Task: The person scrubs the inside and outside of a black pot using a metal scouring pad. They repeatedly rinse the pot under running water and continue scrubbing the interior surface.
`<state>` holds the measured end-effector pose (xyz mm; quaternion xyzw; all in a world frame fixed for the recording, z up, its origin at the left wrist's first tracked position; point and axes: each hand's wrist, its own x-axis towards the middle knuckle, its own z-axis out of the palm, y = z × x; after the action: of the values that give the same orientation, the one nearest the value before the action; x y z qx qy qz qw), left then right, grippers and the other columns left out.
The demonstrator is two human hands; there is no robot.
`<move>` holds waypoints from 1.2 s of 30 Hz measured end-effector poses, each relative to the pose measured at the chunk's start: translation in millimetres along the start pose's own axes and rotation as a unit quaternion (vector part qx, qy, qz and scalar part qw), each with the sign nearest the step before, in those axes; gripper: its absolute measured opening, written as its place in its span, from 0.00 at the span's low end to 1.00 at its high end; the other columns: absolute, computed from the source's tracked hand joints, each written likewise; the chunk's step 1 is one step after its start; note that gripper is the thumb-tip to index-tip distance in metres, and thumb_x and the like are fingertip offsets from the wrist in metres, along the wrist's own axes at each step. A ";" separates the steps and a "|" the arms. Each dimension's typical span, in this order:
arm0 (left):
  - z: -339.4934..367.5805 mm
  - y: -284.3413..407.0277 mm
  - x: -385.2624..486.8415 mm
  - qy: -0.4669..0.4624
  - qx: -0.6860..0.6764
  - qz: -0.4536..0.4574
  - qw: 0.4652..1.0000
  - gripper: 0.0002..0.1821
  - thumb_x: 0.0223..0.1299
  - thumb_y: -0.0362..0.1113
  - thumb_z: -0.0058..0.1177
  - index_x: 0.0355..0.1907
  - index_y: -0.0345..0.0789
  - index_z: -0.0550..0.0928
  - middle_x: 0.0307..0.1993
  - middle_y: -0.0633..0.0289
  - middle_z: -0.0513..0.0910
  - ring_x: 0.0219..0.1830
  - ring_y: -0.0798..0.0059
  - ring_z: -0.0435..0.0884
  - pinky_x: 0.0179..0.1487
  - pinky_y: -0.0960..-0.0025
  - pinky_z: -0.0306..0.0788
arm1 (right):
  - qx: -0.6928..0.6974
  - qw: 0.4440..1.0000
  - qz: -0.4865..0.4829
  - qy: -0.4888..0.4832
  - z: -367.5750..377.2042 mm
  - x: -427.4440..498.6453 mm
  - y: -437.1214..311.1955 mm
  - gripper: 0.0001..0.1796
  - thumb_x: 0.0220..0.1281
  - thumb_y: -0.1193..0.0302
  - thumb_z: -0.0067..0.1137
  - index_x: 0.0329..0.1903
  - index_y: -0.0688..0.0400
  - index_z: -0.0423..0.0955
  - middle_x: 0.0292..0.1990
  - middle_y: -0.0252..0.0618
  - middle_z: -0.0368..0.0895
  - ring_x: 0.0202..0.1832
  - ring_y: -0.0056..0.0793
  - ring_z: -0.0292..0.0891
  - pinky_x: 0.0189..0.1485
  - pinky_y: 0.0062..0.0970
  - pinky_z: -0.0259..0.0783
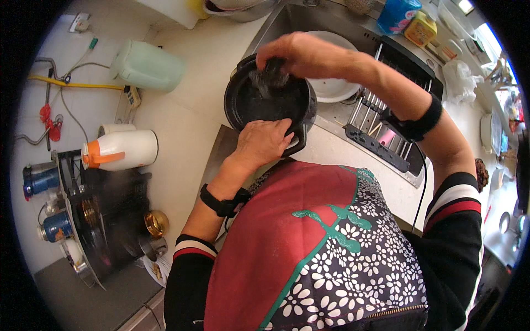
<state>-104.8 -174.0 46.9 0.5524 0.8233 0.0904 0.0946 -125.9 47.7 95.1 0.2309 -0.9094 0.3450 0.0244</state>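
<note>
A black pot (265, 109) stands tilted at the counter's edge beside the sink, its dark inside facing up. My left hand (263, 142) rests with its fingers over the near rim, gripping the pot close to its side handle. Above the far part of the pot is my right hand (285, 53), blurred, with its fingers closed on a dark scrubber (271, 76) that reaches into the pot. The scrubber's exact shape is blurred. Behind my right hand a white basin (331, 89) sits in the steel sink (298, 16).
A dish rack (360, 142) lies over the sink's right side. Left on the counter are a pale green pitcher (149, 66) and a white jug with an orange handle (124, 149). Bottles, including a yellow one (420, 29), stand behind the sink.
</note>
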 end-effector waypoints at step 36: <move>9.8 30.5 28.4 0.006 -0.012 -0.119 0.993 0.19 0.60 0.42 0.45 0.46 0.28 0.71 0.29 0.46 0.80 0.29 0.49 0.79 0.33 0.56 0.72 | 0.519 0.729 0.440 0.079 82.2 -99.0 34.9 0.23 0.68 0.65 0.40 0.64 0.50 0.54 0.55 0.37 0.66 0.54 0.30 0.64 0.53 0.39 0.67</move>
<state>-85.5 -135.9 43.6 0.4489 0.8824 0.0918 0.1068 -43.3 58.0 -9.1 -0.2469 -0.5833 0.7522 -0.1817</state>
